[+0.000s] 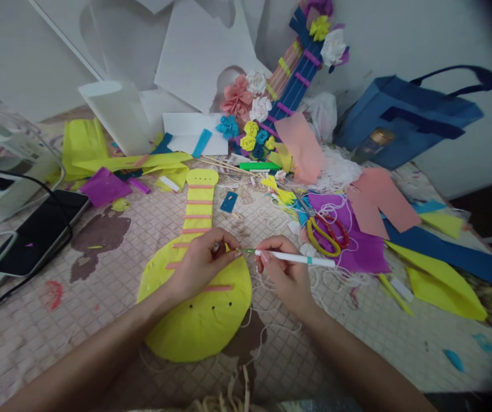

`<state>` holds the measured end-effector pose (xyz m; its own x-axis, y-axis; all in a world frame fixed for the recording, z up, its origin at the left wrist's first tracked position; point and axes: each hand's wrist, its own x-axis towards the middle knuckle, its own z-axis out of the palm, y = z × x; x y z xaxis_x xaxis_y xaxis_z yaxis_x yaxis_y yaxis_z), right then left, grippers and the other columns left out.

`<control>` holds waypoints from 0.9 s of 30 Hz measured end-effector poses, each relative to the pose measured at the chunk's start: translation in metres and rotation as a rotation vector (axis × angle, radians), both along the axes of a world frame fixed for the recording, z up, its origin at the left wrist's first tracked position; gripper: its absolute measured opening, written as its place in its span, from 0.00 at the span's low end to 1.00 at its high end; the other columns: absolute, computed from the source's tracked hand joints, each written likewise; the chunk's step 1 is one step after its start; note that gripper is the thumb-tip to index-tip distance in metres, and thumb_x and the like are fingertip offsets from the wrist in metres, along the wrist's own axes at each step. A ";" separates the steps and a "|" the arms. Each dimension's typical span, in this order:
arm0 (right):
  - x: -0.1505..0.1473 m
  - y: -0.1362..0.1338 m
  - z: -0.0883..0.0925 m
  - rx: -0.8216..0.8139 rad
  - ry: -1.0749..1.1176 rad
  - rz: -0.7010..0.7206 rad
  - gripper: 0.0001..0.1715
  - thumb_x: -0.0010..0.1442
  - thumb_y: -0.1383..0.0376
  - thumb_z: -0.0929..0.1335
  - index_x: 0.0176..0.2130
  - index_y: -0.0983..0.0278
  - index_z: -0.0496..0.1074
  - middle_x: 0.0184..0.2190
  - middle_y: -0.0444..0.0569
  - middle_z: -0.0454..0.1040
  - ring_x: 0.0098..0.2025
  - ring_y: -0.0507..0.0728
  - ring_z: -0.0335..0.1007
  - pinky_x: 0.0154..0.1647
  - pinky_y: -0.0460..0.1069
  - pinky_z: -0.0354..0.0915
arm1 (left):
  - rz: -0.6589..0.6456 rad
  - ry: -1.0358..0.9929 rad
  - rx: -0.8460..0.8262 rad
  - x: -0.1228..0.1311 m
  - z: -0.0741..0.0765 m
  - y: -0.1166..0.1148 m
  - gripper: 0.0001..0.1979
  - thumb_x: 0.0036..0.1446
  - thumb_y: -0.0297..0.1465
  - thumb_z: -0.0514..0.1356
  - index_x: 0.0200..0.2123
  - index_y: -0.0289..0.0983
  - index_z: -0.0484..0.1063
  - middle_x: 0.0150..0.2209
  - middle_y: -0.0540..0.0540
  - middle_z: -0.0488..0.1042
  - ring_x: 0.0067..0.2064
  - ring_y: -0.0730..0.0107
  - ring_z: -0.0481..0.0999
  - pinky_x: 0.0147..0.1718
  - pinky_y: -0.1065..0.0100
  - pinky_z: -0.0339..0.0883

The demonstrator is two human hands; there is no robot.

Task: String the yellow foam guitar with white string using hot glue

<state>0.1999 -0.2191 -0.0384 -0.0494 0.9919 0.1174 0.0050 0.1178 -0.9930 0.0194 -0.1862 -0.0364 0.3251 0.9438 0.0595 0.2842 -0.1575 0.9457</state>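
My right hand [286, 273] grips a slim white pen [288, 257] with a green band, its green tip pointing left. Just left of that tip, the thumb and fingers of my left hand [205, 257] are pinched together; whatever they hold is too small to make out. Under my left hand lies a yellow paper guitar [194, 326] with pink strips across its neck and body. Small dark holes show near the bottom of the body, and more dot its head. Loose white string [267, 309] trails over the table beside the guitar.
Scissors with red and yellow handles [325, 234] rest on purple paper [366, 252] at the right. Behind stand a decorated blue guitar [291, 91] and a blue bag [409, 120]. A phone [35, 232] with cables lies left. Yellow paper scraps [85, 140] litter the back.
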 end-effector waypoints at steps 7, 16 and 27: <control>0.000 0.000 0.000 -0.022 0.000 -0.003 0.04 0.61 0.62 0.66 0.38 0.60 0.69 0.26 0.41 0.69 0.25 0.49 0.65 0.24 0.45 0.60 | -0.005 0.007 0.008 0.000 0.001 0.000 0.03 0.55 0.30 0.60 0.32 0.36 0.69 0.27 0.51 0.67 0.26 0.75 0.62 0.25 0.72 0.56; 0.000 0.001 0.003 -0.033 0.005 -0.009 0.05 0.60 0.62 0.67 0.37 0.60 0.70 0.25 0.41 0.70 0.25 0.49 0.65 0.24 0.45 0.60 | -0.004 0.061 0.013 0.000 0.002 -0.001 0.03 0.55 0.29 0.60 0.33 0.35 0.70 0.26 0.52 0.67 0.26 0.76 0.62 0.24 0.72 0.57; 0.012 0.019 -0.004 -0.012 0.142 -0.129 0.05 0.60 0.62 0.67 0.35 0.62 0.70 0.22 0.40 0.69 0.23 0.49 0.64 0.23 0.45 0.62 | -0.099 0.483 0.312 -0.003 -0.003 0.052 0.07 0.56 0.22 0.55 0.31 0.35 0.73 0.35 0.44 0.72 0.35 0.69 0.72 0.36 0.67 0.64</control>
<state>0.2123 -0.2002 -0.0422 0.0945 0.9903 0.1022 -0.1213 0.1134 -0.9861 0.0162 -0.1342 -0.0393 0.4702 0.8693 0.1528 0.6415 -0.4555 0.6172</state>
